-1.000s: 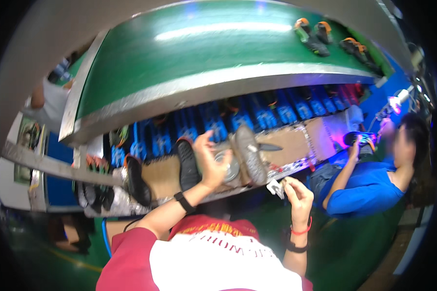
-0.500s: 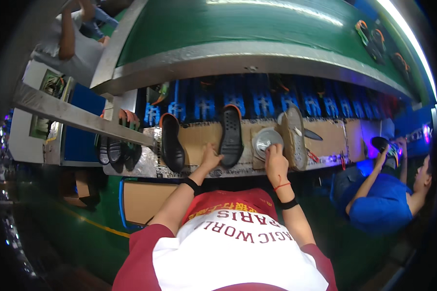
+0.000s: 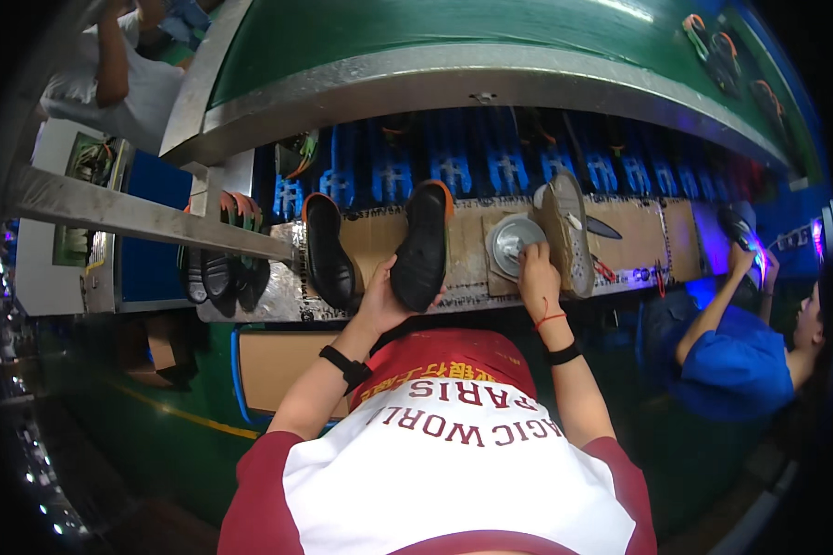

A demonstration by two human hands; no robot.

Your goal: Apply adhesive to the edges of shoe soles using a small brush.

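Note:
My left hand (image 3: 379, 301) is closed around the heel end of a black shoe sole (image 3: 423, 245) with an orange edge at its toe; fingertips show beyond its right side. The sole is tilted, its smooth face partly turned up. Left of it, a second black sole (image 3: 327, 252) with an orange rim lies on the cardboard. My right hand (image 3: 537, 273) pinches its fingers together at the near rim of a small grey bowl (image 3: 511, 239). Whatever sits between those fingers is hidden. Just right of the bowl stands a long beige, sole-shaped piece (image 3: 566, 236).
A dark knife-like blade (image 3: 602, 228) and red-handled tool (image 3: 605, 271) lie to the right. More black soles (image 3: 217, 273) sit at left near a metal bar (image 3: 148, 215). A green conveyor (image 3: 416, 28) runs beyond. A person in blue (image 3: 745, 356) works at right, another person at upper left.
My left hand has taken hold of the right-hand black sole by its heel and tilted it over. My right hand remains at the bowl, fingers still together.

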